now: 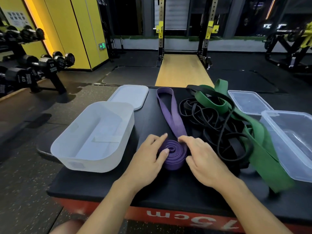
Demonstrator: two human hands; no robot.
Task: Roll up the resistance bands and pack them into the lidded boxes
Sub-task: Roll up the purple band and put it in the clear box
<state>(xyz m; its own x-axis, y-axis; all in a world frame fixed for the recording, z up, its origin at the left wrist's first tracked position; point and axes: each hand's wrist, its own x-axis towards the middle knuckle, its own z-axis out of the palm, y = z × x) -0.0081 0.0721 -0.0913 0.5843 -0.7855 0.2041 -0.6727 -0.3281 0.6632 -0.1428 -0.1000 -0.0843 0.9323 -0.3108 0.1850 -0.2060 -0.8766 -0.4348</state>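
While cupping the half-rolled purple band (175,160) between left hand (148,162) and right hand (205,162) with curled fingers, keep turns tight and feed the far tail straight.

Dumbbells (49,64) sit racked at the left edge, yellow wall panels (76,31) upper left, squat rack (161,33) top centre.

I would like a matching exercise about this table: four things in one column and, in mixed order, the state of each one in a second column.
Things:
1. purple band
2. green band
3. black bands
4. white box

States:
a. thin, tangled
b. open, lid off
c. partly rolled
d. wide, unrolled

Pairs: 1-c, 2-d, 3-a, 4-b
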